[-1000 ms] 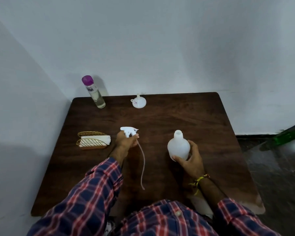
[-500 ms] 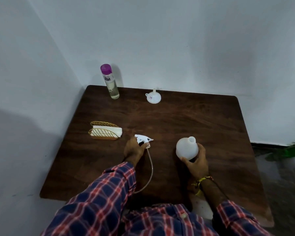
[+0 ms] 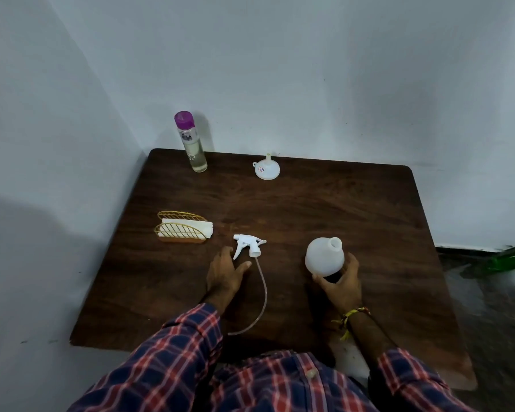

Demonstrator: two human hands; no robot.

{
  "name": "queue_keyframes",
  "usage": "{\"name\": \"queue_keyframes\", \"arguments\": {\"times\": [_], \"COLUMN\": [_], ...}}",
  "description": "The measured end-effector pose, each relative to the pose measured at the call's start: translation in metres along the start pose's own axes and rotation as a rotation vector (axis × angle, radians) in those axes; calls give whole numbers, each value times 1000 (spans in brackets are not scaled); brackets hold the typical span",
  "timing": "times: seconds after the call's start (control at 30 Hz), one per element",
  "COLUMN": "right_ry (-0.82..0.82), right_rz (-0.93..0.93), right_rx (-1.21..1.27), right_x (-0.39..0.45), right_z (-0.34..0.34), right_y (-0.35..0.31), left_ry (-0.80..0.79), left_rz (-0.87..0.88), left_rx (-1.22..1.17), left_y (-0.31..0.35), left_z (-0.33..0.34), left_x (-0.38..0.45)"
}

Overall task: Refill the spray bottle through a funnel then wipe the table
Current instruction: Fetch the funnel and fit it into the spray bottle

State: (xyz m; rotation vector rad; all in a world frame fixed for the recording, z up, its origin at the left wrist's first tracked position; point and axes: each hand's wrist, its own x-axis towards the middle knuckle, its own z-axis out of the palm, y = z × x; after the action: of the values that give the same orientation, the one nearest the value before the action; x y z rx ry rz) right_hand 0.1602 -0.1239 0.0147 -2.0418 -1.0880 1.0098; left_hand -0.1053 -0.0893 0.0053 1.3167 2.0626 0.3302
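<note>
Head view, looking down on a dark wooden tabletop set into a wall corner. Centre right of frame: white translucent spray bottle, neck open and uncapped, tilted toward the upper right, gripped low on its round body by the curled fingers of the right hand. Centre of frame: detached trigger head lying on its side, dip tube trailing in a curve toward the lower edge; left hand lying beside it, fingers relaxed and nearly straight, holding nothing, whether touching the trigger not clear. Upper centre, near the far edge: small white funnel, mouth down, spout up. Upper left: clear refill bottle with purple cap, upright, partly filled with pale liquid. Left of centre: gold wire holder containing folded white napkins. Handling, judged from appearance: spray bottle probably empty, hence very light, thin-walled and easily tipped under the weight of a funnel; best steadied by a wrap around the widest part of the body, base flat on the tabletop, without squeezing. Funnel rigid and light, best pinched at the rim or small side tab. Refill bottle heavier, smooth and possibly slippery; best held around the mid-body, cap to be unscrewed first. Dip tube soft and springy, liable to flick droplets.
</note>
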Motion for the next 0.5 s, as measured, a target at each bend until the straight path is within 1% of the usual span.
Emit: {"name": "queue_keyframes", "arguments": {"times": [0.07,0.2,0.23,0.3,0.37,0.5], "right_ry": [56,307,333,292,204,79], "right_rz": [13,43,54,94,129,41], "right_rx": [5,8,16,18,-13,-55], "right_x": [-5,-21,-23,-28,-32,-43], "right_z": [0,2,3,3,6,14], "right_y": [-2,-20,-25,-34,-40,-47], "left_ry": [11,18,14,1,-8,31], "left_rz": [-12,-56,-68,-76,-92,-192], "left_rx": [20,31,29,32,39,110], "left_y": [-3,-8,-8,-9,-12,-20], "left_z": [-3,-8,-8,-8,-8,-12], "left_x": [-3,-4,-4,-3,-2,-3]}}
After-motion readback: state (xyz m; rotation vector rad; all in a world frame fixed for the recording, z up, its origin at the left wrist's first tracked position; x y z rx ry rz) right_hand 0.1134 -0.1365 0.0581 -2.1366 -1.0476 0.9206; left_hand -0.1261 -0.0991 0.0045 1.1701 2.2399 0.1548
